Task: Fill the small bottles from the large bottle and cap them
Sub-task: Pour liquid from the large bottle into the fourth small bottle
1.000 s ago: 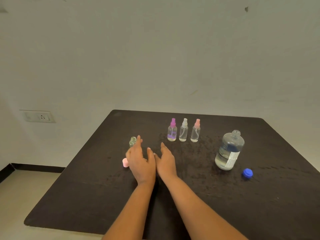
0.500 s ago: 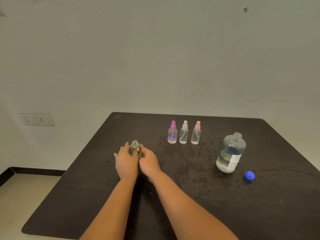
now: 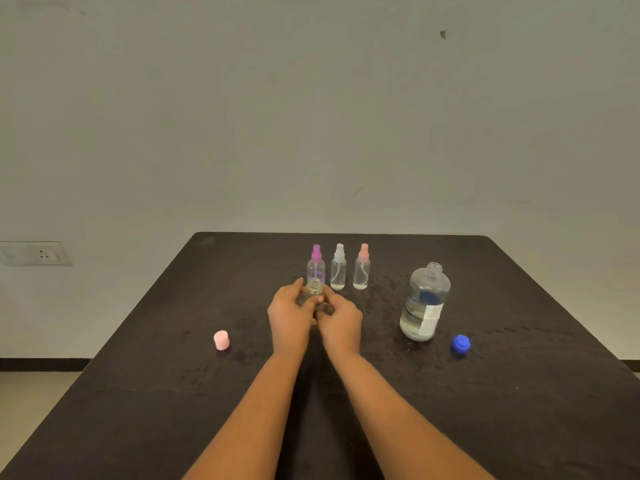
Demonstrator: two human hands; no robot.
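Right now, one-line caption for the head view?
Left hand and right hand grip an uncapped small bottle; large bottle stands open, blue cap beside it.

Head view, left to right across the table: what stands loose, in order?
pink cap → purple-topped spray bottle → white-topped spray bottle → pink-topped spray bottle → large bottle, uncapped → blue cap. Left out: the left hand and right hand gripping the small open bottle, which overlap the spray bottles.

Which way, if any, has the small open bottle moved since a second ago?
Yes: the small open bottle moved right, away from the pink cap, to in front of the purple spray bottle.
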